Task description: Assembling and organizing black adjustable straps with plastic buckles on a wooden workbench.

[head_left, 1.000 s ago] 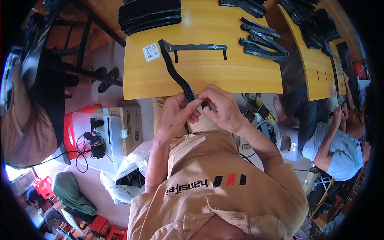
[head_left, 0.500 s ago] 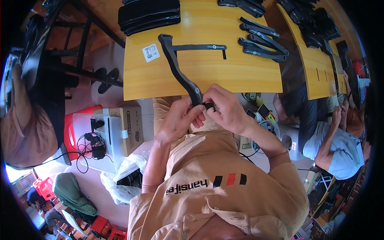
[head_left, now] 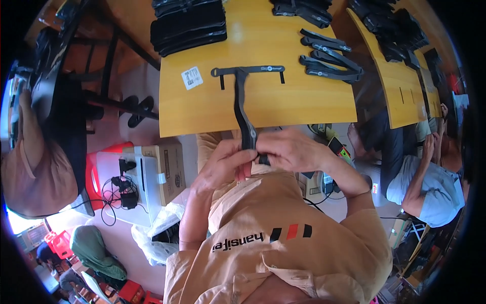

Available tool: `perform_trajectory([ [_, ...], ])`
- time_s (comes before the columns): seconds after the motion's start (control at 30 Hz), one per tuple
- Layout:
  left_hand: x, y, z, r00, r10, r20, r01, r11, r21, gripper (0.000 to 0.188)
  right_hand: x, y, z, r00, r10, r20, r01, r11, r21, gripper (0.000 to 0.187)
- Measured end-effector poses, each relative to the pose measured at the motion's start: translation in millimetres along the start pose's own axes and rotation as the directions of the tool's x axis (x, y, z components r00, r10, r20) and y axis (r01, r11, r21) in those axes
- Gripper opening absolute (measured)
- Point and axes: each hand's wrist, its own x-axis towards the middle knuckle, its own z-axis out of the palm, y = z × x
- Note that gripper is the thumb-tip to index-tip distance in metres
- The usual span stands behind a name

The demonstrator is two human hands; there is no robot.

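A dark grey and black hook-and-loop strap (head_left: 239, 109) runs from my hands up over the table's near edge, its far end resting on the wood. My left hand (head_left: 221, 163) pinches its near part between thumb and fingers, next to a small round pale mark. My right hand (head_left: 291, 150) is closed close beside it, fingers bent round the strap's near end. A short black end (head_left: 264, 159) pokes out below the right fingers; the fingertips' hold is partly hidden. A second grey strap (head_left: 260, 69) lies flat across the table, with a ring at its left end.
On the yellow wooden table (head_left: 304, 104) are a white label (head_left: 192, 78), a black strap stack (head_left: 188, 28) at far left and several looped straps (head_left: 331, 61) at right. A plastic bin (head_left: 147, 177) with cables and a cardboard box (head_left: 169, 169) stand lower left. Other people sit both sides.
The held strap's far end has swung right along the table, uncovering the ring end of the flat strap. My hands sit slightly lower in view, and the right fingers have shifted round the strap end.
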Motion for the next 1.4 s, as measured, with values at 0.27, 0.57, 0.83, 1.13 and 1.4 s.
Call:
perform_trajectory([
  [0.27, -17.3, -14.7, 23.7, 0.995, 0.042, 0.091, -0.02, 0.972, -0.235, 0.023, -12.0, -19.2, -5.0, 0.999, 0.03, 0.029, -0.038, 0.928, 0.372, 0.003],
  [0.57, -37.7, -31.3, 28.0, 0.999, -0.052, 0.012, 0.052, 0.906, -0.42, 0.031, -35.7, -24.5, -17.2, 0.651, 0.738, 0.177, -0.188, -0.069, 0.98, 0.036],
  [0.83, -150.6, -113.9, -101.5, 0.998, -0.06, -0.021, 0.048, 0.925, -0.378, 0.036, -134.1, 13.6, -123.4, 0.31, 0.626, -0.715, 0.695, 0.364, 0.62, 0.024],
  [1.13, -104.7, -83.4, -107.0, 0.878, 0.044, -0.477, -0.266, 0.873, -0.409, 0.031, -104.2, -31.0, -106.0, 0.606, 0.606, -0.515, 0.12, 0.57, 0.813, 0.029],
  [1.4, 6.2, -81.8, -104.0, 0.861, 0.106, -0.497, -0.268, 0.926, -0.267, 0.045, -68.2, -45.9, -85.1, 0.897, 0.332, -0.291, -0.435, 0.777, -0.455, 0.015],
])
